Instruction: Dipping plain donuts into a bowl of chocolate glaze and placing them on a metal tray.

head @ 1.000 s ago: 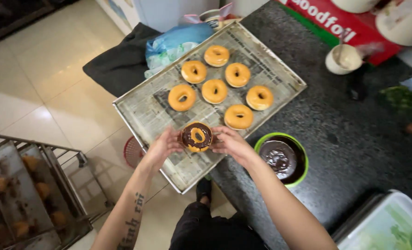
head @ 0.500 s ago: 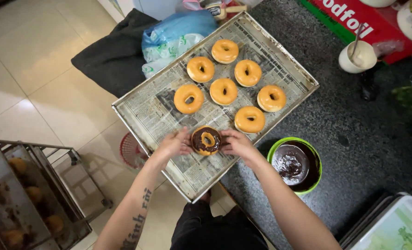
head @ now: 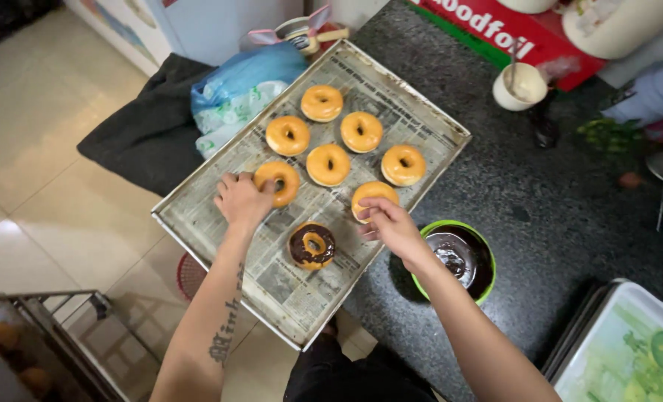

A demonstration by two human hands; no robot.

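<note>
My left hand (head: 243, 199) rests on a plain glazed doughnut (head: 278, 183) at the tray's near-left; fingers curled over its left edge, grip loose — touching, not lifted. My right hand (head: 391, 223) has its fingertips pinched narrow on another plain doughnut (head: 373, 199), directly above them, just left of the green bowl of dark chocolate (head: 457, 259). Between both hands, slightly nearer me, lies the chocolate-dipped doughnut (head: 312, 245) — glossy, round, no long axis. Four more rings sit beyond. The metal tray (head: 197, 223) is lined with newsprint on a speckled dark counter (head: 510, 186).
</note>
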